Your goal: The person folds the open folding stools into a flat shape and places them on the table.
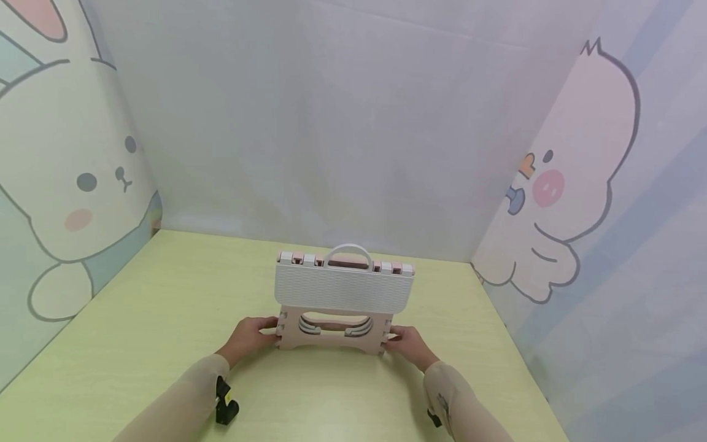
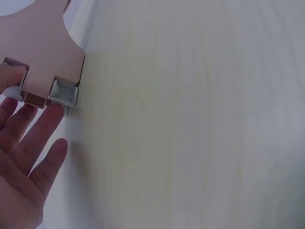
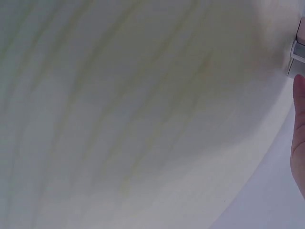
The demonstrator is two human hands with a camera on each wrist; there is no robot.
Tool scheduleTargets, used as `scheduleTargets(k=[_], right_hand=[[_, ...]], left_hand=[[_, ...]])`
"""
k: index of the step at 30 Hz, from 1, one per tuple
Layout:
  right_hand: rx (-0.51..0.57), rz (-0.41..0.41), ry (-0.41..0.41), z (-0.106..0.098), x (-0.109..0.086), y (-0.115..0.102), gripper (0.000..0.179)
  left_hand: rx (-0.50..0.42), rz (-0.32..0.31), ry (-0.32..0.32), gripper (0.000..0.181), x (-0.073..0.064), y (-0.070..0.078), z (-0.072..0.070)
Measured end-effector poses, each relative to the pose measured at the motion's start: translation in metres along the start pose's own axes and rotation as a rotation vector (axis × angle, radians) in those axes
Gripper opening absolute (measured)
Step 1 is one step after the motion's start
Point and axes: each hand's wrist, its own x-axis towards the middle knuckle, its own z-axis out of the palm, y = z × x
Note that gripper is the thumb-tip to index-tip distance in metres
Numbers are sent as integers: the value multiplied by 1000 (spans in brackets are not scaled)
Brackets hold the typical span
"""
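A pink and white folding stool (image 1: 342,288) stands on the table in the head view, its white textured panel hanging at a slant over a pink leg panel (image 1: 334,322). A white carry handle (image 1: 349,248) arches up from its hinged top edge. My left hand (image 1: 251,336) grips the left side of the pink panel. In the left wrist view, the left thumb (image 2: 10,76) lies on the panel's face, with fingers at its notched edge. On the opposite side, my right hand (image 1: 411,347) holds the panel's edge; only part of this hand (image 3: 299,133) shows in the right wrist view.
The pale yellow table (image 1: 182,294) extends around the stool. A grey-white curtain (image 1: 309,123) hangs behind it, and walls with a cartoon rabbit (image 1: 61,153) and a cartoon chick (image 1: 580,141) flank the sides. A black wrist mount (image 1: 225,405) sits at the left sleeve.
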Motion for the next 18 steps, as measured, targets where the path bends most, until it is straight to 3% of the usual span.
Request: scheduleTargets(k=[5, 12, 18], right_hand=[[7, -1, -7, 0, -1, -4, 39], [11, -19, -24, -3, -10, -28, 36], [-5, -1, 2, 0, -3, -11, 38]], left_hand=[[-8, -16, 1, 45, 0, -1, 1], [-22, -17, 6, 44, 1, -3, 2], [-19, -25, 4, 43, 0, -2, 1]])
